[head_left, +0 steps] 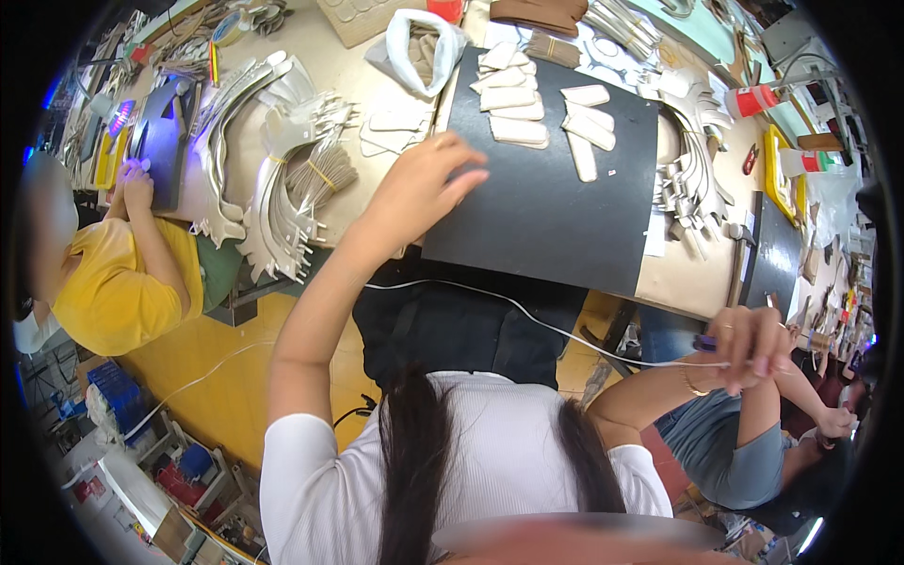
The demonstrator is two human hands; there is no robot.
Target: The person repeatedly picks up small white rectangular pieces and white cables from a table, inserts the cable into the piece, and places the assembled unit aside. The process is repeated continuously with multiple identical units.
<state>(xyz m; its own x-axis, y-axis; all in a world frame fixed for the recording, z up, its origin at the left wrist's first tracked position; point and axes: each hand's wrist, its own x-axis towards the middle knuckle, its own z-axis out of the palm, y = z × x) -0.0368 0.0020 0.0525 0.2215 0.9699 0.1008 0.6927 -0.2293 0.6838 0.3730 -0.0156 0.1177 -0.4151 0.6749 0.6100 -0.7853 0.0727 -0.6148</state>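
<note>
My left hand (424,184) reaches forward and rests on the near left edge of a black mat (546,207) on the worktable, fingers loosely bent, nothing visibly in it. Several flat cream-coloured cut pieces (513,99) lie on the mat's far part, just beyond that hand. My right hand (749,344) is held low at the right, off the table, closed on a small purple pen-like tool (706,343). A thin white cable (527,315) runs from under the mat across my lap to that hand.
Bundles of pale strap pieces (282,188) lie left of the mat, more (692,160) at its right. A white bag (424,47) sits behind. A person in a yellow shirt (122,282) works at the left; another person (753,443) sits at the right.
</note>
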